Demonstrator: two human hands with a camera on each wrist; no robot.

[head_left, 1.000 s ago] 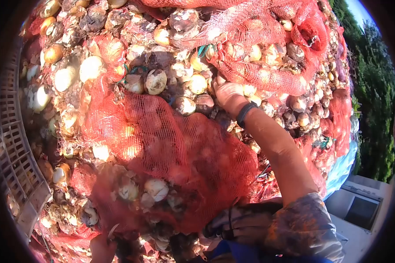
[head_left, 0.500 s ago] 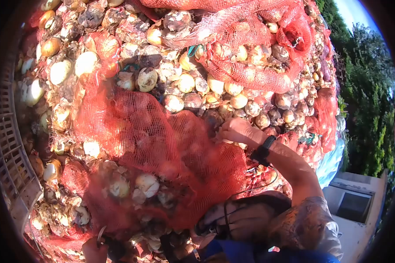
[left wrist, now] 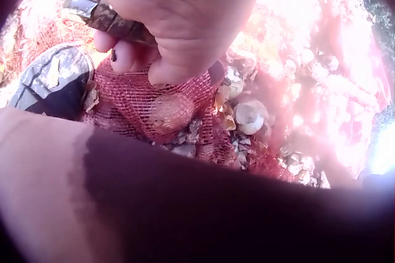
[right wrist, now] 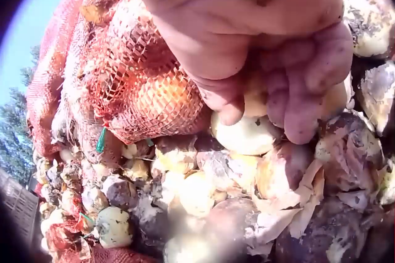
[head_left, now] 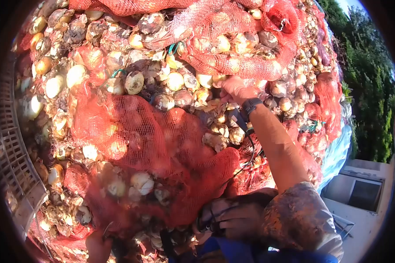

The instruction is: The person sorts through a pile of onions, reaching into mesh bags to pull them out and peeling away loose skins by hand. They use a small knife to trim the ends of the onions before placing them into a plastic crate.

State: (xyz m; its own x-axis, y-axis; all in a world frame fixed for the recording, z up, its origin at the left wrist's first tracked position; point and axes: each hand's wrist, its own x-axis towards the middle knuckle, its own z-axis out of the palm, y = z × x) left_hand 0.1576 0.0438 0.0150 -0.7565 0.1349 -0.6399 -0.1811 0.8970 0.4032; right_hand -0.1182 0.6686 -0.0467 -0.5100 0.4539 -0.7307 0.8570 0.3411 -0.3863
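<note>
My right hand (head_left: 239,90) reaches over loose onions below a rolled red mesh bag. In the right wrist view, the thumb and curled fingers of this hand (right wrist: 265,59) hold an onion (right wrist: 256,101), mostly hidden by them, above a pale onion (right wrist: 247,135). At the bottom of the head view is my left hand (head_left: 98,246), in shade. The left wrist view shows that hand (left wrist: 179,19) gripping a dark wrapped handle (left wrist: 123,27), with its fingertips at the red mesh bag (left wrist: 173,112). This bag (head_left: 140,131) spreads across the pile with onions inside or beneath.
Loose onions and dry skins surround the bags. A plastic crate (head_left: 13,144) stands at the left edge. More red mesh (head_left: 245,65) lies at the upper right. Blue sheeting (head_left: 338,144), trees (head_left: 368,87) and a pale building (head_left: 360,197) are at the right.
My right hand first drew back toward the lower right from the onions, then reached up again beside the rolled mesh. The large bag's right edge has shifted, exposing onions. My left hand stays low.
</note>
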